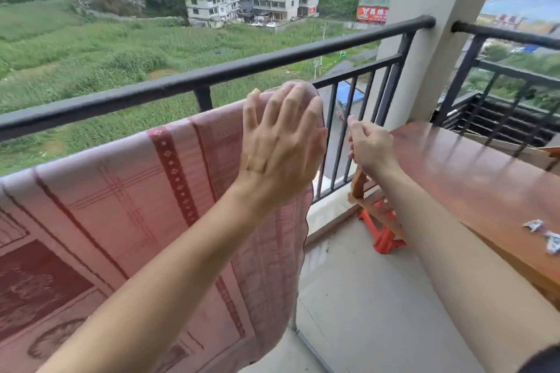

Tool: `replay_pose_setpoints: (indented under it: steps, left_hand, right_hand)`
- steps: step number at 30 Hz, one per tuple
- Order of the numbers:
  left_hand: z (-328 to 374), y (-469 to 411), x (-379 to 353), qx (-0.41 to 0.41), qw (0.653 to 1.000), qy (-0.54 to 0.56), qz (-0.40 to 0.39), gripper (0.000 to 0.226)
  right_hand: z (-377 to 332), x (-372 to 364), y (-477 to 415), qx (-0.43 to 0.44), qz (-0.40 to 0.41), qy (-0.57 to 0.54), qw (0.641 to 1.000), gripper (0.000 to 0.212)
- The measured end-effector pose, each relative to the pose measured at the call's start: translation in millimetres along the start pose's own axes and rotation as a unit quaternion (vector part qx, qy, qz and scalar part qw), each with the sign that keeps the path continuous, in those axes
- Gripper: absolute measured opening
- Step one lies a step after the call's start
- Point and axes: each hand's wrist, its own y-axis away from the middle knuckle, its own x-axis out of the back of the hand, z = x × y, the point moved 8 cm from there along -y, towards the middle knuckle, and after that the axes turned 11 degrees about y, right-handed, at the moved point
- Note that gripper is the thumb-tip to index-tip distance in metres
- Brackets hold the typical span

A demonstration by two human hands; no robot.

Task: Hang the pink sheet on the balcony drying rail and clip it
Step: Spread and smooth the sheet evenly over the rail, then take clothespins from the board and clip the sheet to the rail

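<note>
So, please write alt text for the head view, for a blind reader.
A pink sheet hangs draped inside a black balcony railing; the left hand lies flat on its right end, the right hand curled beside it. Fields and buildings lie beyond.

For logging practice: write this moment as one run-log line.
pink patterned cloth sheet: draped, hanging down | left hand: flat on sheet's end | right hand: curled, contents hidden

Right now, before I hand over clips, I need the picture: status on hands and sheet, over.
Left hand flat on pink sheet at its right end. Right hand curled beside it, contents unclear. Sheet hangs draped, no clip visible.
</note>
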Motion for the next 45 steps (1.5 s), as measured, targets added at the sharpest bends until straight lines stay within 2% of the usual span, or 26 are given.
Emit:
replay_pose_setpoints:
  steps: [2,5,6,10,14,17,21,27,38,42,45]
  left_hand:
    - [21.2,-5.0,-35.6,-0.012,1.000,0.017,-0.017,0.041]
    - [66.0,-8.2,-101.4,-0.029,0.997,0.045,-0.062,0.044]
    - [84.0,-7.7,-126.3,-0.030,0.994,0.057,-0.088,0.046]
    - [161.1,2.4,-236.6,0.016,0.971,0.100,-0.215,0.059]
    - [243.5,4.0,-339.9,0.056,0.937,0.106,-0.327,0.080]
    - [300.5,-16.0,-400.3,0.052,0.923,0.101,-0.367,0.073]
    - [370.4,-43.1,-452.3,0.050,0.911,0.125,-0.390,0.069]
    - [436.4,-72.5,-524.0,-0.008,0.893,0.153,-0.423,0.071]
    - [480.8,-153.0,-715.1,-0.080,0.866,0.195,-0.454,0.070]
    - [491.1,-148.4,-779.5,-0.093,0.833,0.193,-0.510,0.068]
    - [494.6,-120.0,-811.9,-0.078,0.809,0.195,-0.549,0.068]
  right_hand:
    - [44.6,24.2,1.2,0.000,0.005,0.075,0.997,0.056]
    - [118.6,70.0,9.8,0.015,0.014,0.223,0.975,0.031]
    - [147.3,85.9,13.1,0.016,0.021,0.260,0.965,0.032]
    - [271.0,159.8,26.0,-0.042,0.084,0.342,0.935,0.055]
    - [389.7,234.7,34.9,-0.123,0.055,0.403,0.905,0.076]
    - [448.8,299.1,26.8,-0.159,0.057,0.429,0.887,0.082]
    - [498.7,364.3,7.0,-0.204,0.080,0.440,0.871,0.084]
    - [554.6,392.0,-31.4,-0.252,0.061,0.413,0.873,0.083]
    - [652.3,423.2,-145.5,-0.349,0.050,0.428,0.832,0.082]
    - [683.4,413.0,-165.6,-0.381,0.038,0.417,0.824,0.081]
    - [712.7,390.2,-161.6,-0.402,-0.002,0.399,0.824,0.080]
